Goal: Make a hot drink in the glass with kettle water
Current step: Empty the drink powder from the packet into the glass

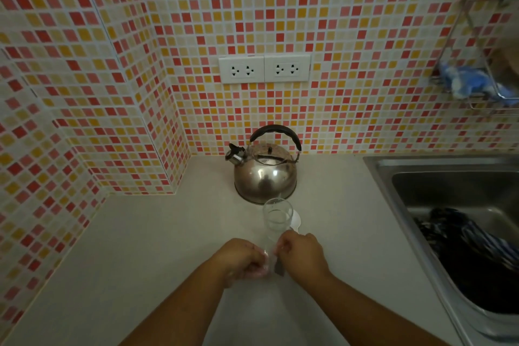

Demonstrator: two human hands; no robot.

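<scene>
Tiled wall (84, 64) runs up the L side and round behind; sockets (264, 69) sit on it above the kettle (265, 174).

L hand (241, 260): low centre on the counter (140, 247), fingers curled in, tips pinching a small pale packet (265, 264) held btwn both hands. Blurred, so can't tell what's in it; prob a sachet or tea bag.

Packet's long axis looks roughly upright, top edge toward the glass (277, 218). A dark bit hangs at its R side, too small to read.

R hand (302, 257): also curled, thumb and forefinger nipping the packet's other edge. Hands nearly touch; looks like a tear-open grip, one pulling against the other.

Key relation: glass stands upright just beyond the hands, straight ahead and a touch R, so R hand is nearer. Mouth open upward; looks empty or nearly so, can't tell for sure. A white round thing (296, 219) lies just behind-R of it, maybe a lid or spoon bowl.

Kettle is further back again, in line w/ the glass, near the wall, spout pointing L, handle arched over top. So packet → glass → kettle run almost in one line away from the person.

Judgement: early step, contents not yet in the glass, no water poured. Next needs packet tipped fwd over the rim.

Far R: sink (398, 177) w/ dark striped cloth (471, 247) in it, wire rack (477, 64) above.
</scene>
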